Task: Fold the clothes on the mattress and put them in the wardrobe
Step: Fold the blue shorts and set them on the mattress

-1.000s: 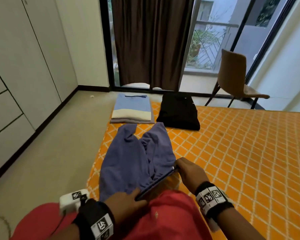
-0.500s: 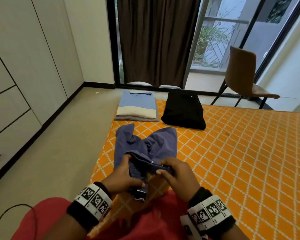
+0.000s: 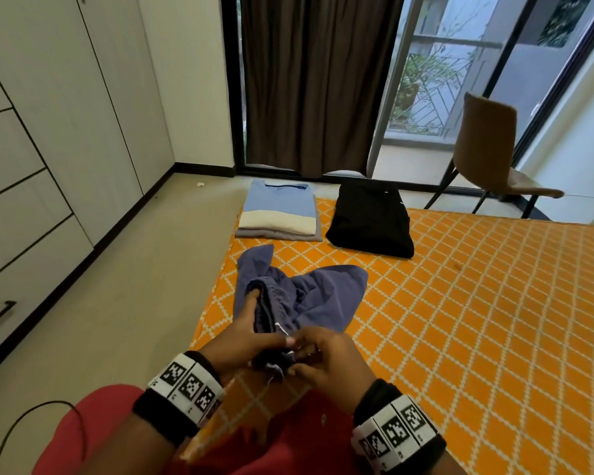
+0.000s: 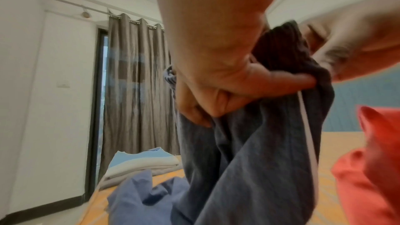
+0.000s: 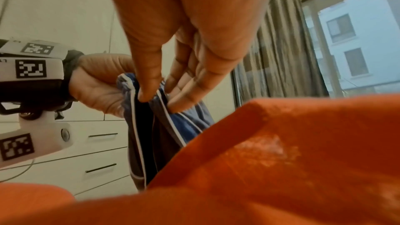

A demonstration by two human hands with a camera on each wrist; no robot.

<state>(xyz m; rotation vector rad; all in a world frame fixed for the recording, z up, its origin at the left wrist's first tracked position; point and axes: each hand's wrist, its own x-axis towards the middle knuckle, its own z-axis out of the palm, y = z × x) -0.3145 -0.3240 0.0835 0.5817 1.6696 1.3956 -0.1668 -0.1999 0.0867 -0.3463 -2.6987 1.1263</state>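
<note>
Two folded piles, a light blue stack [image 3: 280,214] and a black garment [image 3: 371,224], are found lying at the far end of the mattress [image 3: 477,303]; nothing is seen placed in the wardrobe [image 3: 48,138]. The blue shorts [image 3: 309,296] remain unfolded near the mattress edge, their waistband gripped by curled fingers of the left hand [image 3: 251,341] and pinched by the right hand [image 3: 326,358]. Folding is judged part done, storage outstanding.

The blue shorts [image 3: 309,296] were soft matt cloth with white piping. The mattress [image 3: 477,303] cover looked like woven, matt fabric.
</note>
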